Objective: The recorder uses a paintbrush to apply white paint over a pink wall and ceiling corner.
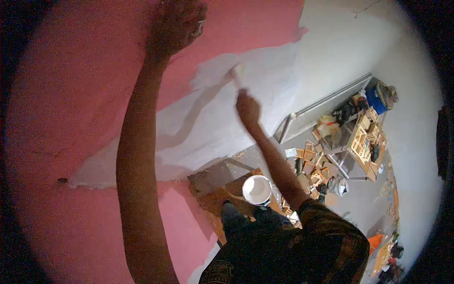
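Observation:
My right hand is closed around a paintbrush, slightly blurred, with its pale bristle end at the wall. The brush is over a whitish painted patch that spreads across the pink wall. Higher up and to the left, my left hand is raised against the pink part with curled fingers. A small pale spot shows at its fingers, but I cannot make out what it is. Below my right forearm stands a white bucket, whitish inside.
The bucket stands on a brown board by my legs. Wooden frames and blocks litter the floor on the right. Beyond them are a low table loaded with wooden pieces and a blue drum. A metal-edged panel leans along the far wall.

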The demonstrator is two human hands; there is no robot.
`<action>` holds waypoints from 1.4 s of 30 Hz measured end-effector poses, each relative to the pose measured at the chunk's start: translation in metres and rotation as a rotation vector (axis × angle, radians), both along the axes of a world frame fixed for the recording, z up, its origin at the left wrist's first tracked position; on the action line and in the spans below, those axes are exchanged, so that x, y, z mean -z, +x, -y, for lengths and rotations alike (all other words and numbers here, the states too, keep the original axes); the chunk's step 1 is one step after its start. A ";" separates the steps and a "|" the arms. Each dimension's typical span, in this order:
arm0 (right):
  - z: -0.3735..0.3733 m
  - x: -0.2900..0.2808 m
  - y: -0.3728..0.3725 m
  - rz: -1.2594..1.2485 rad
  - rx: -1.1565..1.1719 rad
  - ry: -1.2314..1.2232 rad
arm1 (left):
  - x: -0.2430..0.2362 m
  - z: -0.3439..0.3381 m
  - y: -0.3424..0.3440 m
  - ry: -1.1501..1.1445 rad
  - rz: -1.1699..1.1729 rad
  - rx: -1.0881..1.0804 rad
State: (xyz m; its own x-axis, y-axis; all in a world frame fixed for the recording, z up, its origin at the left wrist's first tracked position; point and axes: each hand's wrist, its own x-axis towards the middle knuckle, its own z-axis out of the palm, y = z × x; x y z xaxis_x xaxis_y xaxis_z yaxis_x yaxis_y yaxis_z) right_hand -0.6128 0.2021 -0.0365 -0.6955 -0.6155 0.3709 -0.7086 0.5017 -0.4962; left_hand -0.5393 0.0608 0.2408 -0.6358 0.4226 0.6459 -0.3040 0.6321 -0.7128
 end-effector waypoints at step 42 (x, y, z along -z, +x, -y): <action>-0.002 -0.062 0.065 -0.320 0.080 0.073 | -0.009 0.065 0.136 0.196 0.008 0.169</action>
